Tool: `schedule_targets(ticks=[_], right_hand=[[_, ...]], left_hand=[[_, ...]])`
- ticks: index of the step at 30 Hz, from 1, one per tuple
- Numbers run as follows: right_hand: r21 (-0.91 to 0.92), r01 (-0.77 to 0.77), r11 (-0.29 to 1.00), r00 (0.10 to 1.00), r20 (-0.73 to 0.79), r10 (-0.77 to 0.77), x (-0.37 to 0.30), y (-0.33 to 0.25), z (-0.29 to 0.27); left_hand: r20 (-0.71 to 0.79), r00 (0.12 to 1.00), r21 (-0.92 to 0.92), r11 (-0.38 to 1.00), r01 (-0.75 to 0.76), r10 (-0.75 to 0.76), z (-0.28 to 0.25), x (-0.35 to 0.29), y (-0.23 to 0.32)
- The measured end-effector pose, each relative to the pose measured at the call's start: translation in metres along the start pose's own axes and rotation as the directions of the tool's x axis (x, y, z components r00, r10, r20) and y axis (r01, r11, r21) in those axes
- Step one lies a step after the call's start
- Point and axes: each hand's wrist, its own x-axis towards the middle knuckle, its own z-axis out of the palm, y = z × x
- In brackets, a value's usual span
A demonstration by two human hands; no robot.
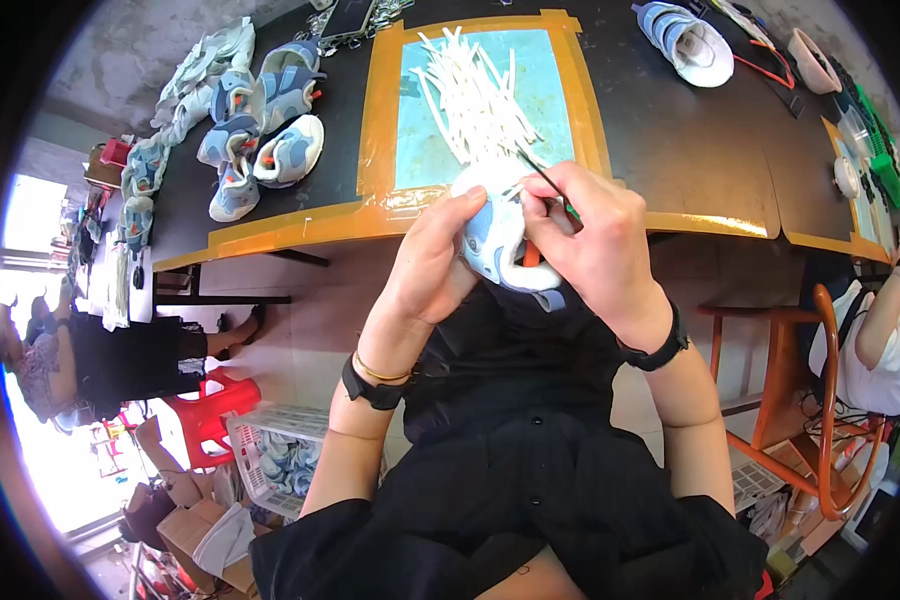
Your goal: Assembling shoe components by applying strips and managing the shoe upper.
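black fabric of the wearer's shirt [530, 470] lies nearest. just beyond it, the left hand [433, 240] is wrapped around the side of a small blue-and-white shoe [482, 242], thumb pressed on top. the right hand [600, 215] pinches a slim dark tool [542, 169] between thumb and fingers, over the shoe's upper; whether its tip touches the shoe i cannot tell. the shoe is held up between both hands, in front of the table edge. the step in hand looks like fine tool work on the upper; the next move seems to call for a steady left hold and a small, careful pull or push with the tool. farther out, white strips [475, 100] lie heaped on a light blue mat [417, 145] framed by brown tape [378, 115], with more shoes [290, 150] to the left.
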Motion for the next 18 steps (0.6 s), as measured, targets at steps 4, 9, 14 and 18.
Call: schedule_targets(ticks=[4, 9, 14, 18], right_hand=[[0.011, -0.015, 1.0, 0.996, -0.093, 0.016, -0.002, 0.002, 0.006], [0.078, -0.118, 0.99, 0.984, -0.123, 0.127, -0.005, 0.005, 0.008], [0.258, -0.186, 0.948, 0.982, 0.028, 0.185, 0.002, 0.007, -0.007], [0.291, -0.066, 0.955, 0.998, 0.036, 0.058, -0.012, 0.018, -0.042]], left_hand=[[-0.183, 0.981, 0.048, 0.998, -0.048, 0.056, 0.005, 0.0, -0.004], [-0.209, 0.976, 0.051, 0.997, -0.058, 0.068, 0.0, 0.001, -0.007], [-0.216, 0.975, -0.055, 0.998, 0.033, -0.045, 0.0, 0.005, -0.008], [-0.079, 0.99, -0.336, 0.938, 0.083, -0.116, -0.001, 0.009, -0.003]])
